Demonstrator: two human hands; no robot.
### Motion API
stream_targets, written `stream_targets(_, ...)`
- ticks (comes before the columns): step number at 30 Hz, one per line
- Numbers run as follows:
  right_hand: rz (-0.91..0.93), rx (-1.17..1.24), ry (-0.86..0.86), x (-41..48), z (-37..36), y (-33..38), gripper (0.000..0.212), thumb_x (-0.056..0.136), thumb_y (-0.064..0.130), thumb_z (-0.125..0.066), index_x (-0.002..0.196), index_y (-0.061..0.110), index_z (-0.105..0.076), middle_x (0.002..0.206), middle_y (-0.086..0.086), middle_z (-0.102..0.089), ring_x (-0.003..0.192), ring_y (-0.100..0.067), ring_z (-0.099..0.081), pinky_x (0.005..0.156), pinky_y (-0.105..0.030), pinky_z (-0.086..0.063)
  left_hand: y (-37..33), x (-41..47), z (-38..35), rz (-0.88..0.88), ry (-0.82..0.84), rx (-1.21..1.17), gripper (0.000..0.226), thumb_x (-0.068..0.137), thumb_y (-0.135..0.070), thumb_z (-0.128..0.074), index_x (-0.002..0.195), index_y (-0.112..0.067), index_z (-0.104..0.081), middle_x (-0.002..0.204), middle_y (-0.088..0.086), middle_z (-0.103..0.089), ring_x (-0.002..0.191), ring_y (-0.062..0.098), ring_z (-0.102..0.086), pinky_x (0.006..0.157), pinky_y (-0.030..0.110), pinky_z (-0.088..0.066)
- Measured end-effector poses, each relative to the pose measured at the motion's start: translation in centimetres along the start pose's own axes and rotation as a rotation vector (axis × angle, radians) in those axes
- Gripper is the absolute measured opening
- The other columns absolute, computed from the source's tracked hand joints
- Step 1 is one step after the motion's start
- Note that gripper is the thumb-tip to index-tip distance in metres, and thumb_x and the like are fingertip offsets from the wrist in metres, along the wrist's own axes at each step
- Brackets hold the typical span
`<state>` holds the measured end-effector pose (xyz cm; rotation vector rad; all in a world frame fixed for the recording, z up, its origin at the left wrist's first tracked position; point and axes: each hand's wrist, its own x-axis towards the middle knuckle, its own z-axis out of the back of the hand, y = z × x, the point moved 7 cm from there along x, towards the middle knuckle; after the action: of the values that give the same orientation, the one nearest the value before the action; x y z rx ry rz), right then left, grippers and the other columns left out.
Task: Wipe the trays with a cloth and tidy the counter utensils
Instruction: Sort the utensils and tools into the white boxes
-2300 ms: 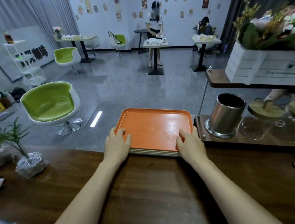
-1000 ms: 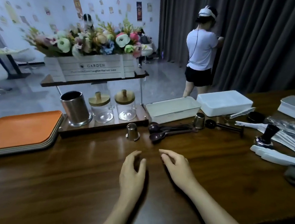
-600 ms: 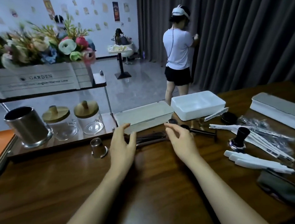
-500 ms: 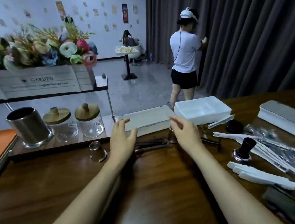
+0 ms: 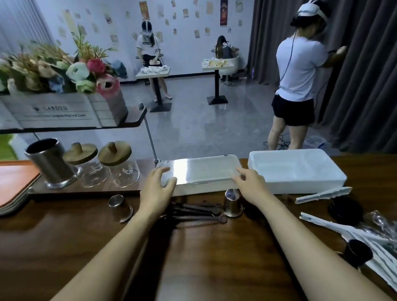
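The dark wood counter (image 5: 208,258) carries everything, and the flat white box (image 5: 198,171) at its far edge is our marker. Far to the box's left sits the stack of orange trays (image 5: 0,184), the wiping job, with no cloth in sight. Touching the box's right end, it seems, is the deep white tub (image 5: 295,172).

Both hands go for the box. The left hand (image 5: 158,190) has its fingers spread at the near left corner; the right hand (image 5: 249,184) has its fingers splayed over the near right edge. Neither pinches anything, and I cannot tell whether they touch the lid yet.

Here's the danger: if the box gets dragged toward the person, it ploughs straight into the clutter. Left of the box stand a steel canister (image 5: 49,162) and two glass jars (image 5: 120,168), so a sideways swing from that left corner could knock glass.

Just in front of the box lie the dark spoons (image 5: 195,213), partly under the left wrist, ready to scatter. The small steel cup (image 5: 233,201) stands right against the box's front, under the right forearm, and looks the likeliest to topple. Another tipped cup (image 5: 118,204) lies front-left and could roll.
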<state>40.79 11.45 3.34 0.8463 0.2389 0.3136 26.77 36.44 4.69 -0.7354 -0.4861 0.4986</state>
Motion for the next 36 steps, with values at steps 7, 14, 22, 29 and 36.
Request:
stream_targets(7,0.099,0.089,-0.143,-2.4,3.4,2.0,0.043,0.101,0.037,-0.052,0.142,0.023,-0.054,0.140,-0.005,-0.059,0.125,-0.024,-0.054,0.088,-0.028,-0.039,-2.8,-3.0,3.0,-0.094,-0.136,-0.108,0.034,0.098,-0.031,-0.063,0.132,-0.027,-0.060,0.130,-0.017,-0.058,0.120,0.006,-0.054,0.105,0.035,-0.045)
stream_targets(14,0.192,0.019,-0.198,-11.5,3.7,4.8,0.046,0.099,0.037,-0.057,0.144,0.026,-0.053,0.139,-0.007,-0.059,0.125,-0.027,-0.053,0.093,-0.034,-0.044,-2.1,-10.2,8.0,-0.151,-0.183,-0.079,0.037,0.095,-0.032,-0.068,0.131,-0.031,-0.060,0.135,-0.016,-0.060,0.113,0.018,-0.061,0.098,0.046,-0.051)
stream_targets(22,0.131,-0.044,-0.169,-25.9,-1.5,2.7,0.048,0.096,0.036,-0.063,0.143,0.029,-0.053,0.140,-0.008,-0.059,0.132,-0.031,-0.048,0.106,-0.042,-0.041,1.9,-23.7,13.3,-0.145,-0.186,-0.156,0.037,0.092,-0.024,-0.073,0.127,-0.028,-0.062,0.125,-0.020,-0.061,0.112,-0.001,-0.056,0.091,0.025,-0.047)
stream_targets(29,0.097,0.006,-0.189,-32.7,-5.4,0.0,0.045,0.095,0.031,-0.066,0.138,0.023,-0.058,0.140,-0.006,-0.058,0.131,-0.028,-0.051,0.108,-0.036,-0.041,6.3,-31.6,13.9,-0.113,-0.140,-0.176,0.036,0.093,-0.020,-0.073,0.127,-0.028,-0.062,0.131,-0.018,-0.058,0.122,-0.001,-0.053,0.099,0.035,-0.052)
stream_targets(36,0.172,-0.081,-0.220,-33.3,-4.5,0.0,0.040,0.094,0.034,-0.066,0.133,0.026,-0.064,0.142,0.002,-0.057,0.130,-0.024,-0.053,0.108,-0.039,-0.041,8.1,-32.8,15.1,0.041,-0.127,-0.416,0.072,0.086,-0.027,-0.082,0.148,-0.028,-0.045,0.139,-0.025,-0.051,0.120,-0.005,-0.058,0.095,0.009,-0.047)
